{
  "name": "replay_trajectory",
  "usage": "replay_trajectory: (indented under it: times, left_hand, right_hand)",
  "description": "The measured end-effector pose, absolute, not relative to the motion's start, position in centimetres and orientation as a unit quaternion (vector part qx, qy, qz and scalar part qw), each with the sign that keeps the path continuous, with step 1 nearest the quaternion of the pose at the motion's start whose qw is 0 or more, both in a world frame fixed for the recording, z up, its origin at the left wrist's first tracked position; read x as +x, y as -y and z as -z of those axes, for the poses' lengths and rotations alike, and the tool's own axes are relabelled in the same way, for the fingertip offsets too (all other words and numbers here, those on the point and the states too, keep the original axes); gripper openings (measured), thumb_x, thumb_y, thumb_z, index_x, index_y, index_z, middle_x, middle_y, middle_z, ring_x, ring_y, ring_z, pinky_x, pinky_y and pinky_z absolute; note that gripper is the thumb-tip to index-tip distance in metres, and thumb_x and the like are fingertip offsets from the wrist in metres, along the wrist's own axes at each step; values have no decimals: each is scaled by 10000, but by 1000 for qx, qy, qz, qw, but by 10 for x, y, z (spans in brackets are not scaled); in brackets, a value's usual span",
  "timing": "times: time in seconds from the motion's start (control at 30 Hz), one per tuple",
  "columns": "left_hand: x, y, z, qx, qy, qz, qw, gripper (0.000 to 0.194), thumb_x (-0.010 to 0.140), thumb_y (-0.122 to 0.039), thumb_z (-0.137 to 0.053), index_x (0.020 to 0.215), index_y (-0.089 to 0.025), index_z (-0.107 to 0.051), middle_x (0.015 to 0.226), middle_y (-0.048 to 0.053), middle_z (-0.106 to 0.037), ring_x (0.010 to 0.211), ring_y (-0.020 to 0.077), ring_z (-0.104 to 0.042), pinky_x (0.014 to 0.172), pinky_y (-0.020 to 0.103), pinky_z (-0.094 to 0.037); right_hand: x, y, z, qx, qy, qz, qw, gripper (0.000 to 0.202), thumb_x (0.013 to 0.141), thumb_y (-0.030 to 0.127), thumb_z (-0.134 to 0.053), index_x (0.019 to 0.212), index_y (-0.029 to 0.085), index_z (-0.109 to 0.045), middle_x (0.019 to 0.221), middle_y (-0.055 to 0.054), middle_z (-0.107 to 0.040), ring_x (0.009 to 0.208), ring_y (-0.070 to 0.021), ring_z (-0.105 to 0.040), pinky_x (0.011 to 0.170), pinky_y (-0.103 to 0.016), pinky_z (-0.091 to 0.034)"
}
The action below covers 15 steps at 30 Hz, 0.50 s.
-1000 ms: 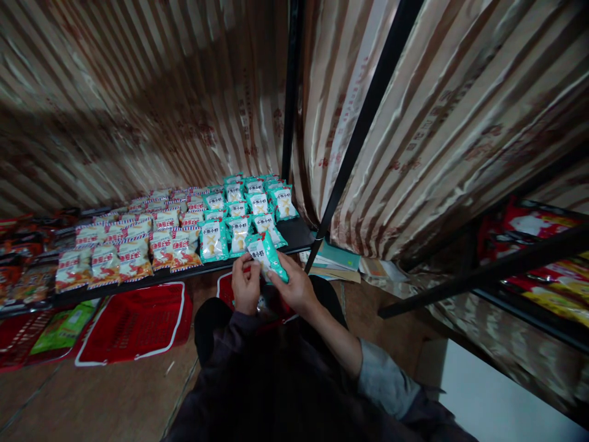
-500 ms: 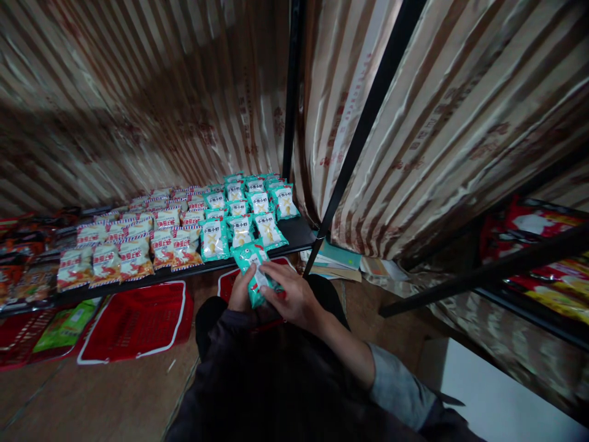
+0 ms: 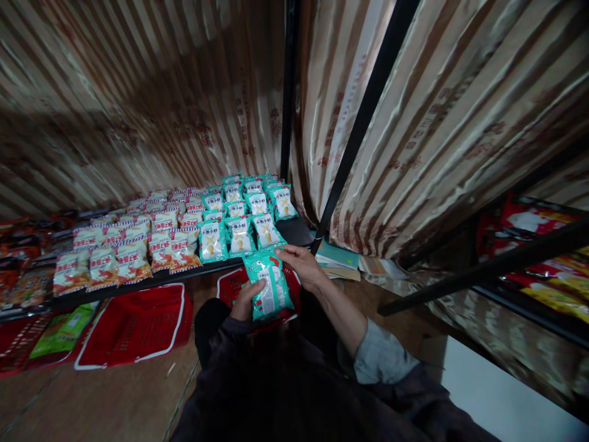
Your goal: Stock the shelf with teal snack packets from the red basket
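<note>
A teal snack bag (image 3: 271,288), its printed back facing up, is held above a red basket between my knees. My left hand (image 3: 247,299) grips its left edge, thumb on top. My right hand (image 3: 301,265) has its fingers closed on the bag's upper right corner. Just beyond, rows of teal and white snack bags (image 3: 239,234) lie on a low black shelf (image 3: 221,265). White and orange snack bags (image 3: 133,258) fill the shelf to their left.
A red basket (image 3: 133,322) with a white handle sits on the floor at left, near a green packet (image 3: 62,331). Black posts (image 3: 354,141) rise before striped curtains. Red and yellow packets (image 3: 547,276) lie on the right shelf. A white board (image 3: 497,387) is at lower right.
The held bag has turned so that more of its printed back shows. My right hand has moved from the bag's middle up to its upper right corner.
</note>
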<state>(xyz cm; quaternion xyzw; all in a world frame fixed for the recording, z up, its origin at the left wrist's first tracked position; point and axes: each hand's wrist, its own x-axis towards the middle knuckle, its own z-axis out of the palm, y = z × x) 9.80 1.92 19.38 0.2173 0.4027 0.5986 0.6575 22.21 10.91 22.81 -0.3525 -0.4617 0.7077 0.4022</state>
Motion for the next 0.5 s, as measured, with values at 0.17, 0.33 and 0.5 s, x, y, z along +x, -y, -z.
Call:
replay_trajectory:
  times: [0.17,0.33,0.5]
  left_hand:
    - [98,-16,-188,220,-416,-587,658,563,569,-373,-744,1051,-105,-632,957,128,-692,976,324,-612,884,434,-434]
    - [97,-16,-204,242,-416,-620,620,579,586,-371,-739,1102,-149,-600,1030,106,-675,1034,310,-583,902,414,-421]
    - [93,-23,-218,226,-446,-675,542,391,662,-428,-681,969,-187,-660,1024,81,-675,1059,253,-569,877,305,-436]
  right_hand:
    - [218,-108,-224,-388,412,-702,432,305,482,379,-796,631,158,-648,570,21,-636,502,-103,-543,520,-234,-425]
    - [218,-108,-220,-399,403,-687,455,328,484,405,-787,638,158,-636,584,18,-640,519,-117,-549,538,-251,-434]
    - [219,-108,-221,-417,421,-667,451,328,478,397,-790,645,157,-642,548,34,-618,500,-109,-529,513,-238,-409]
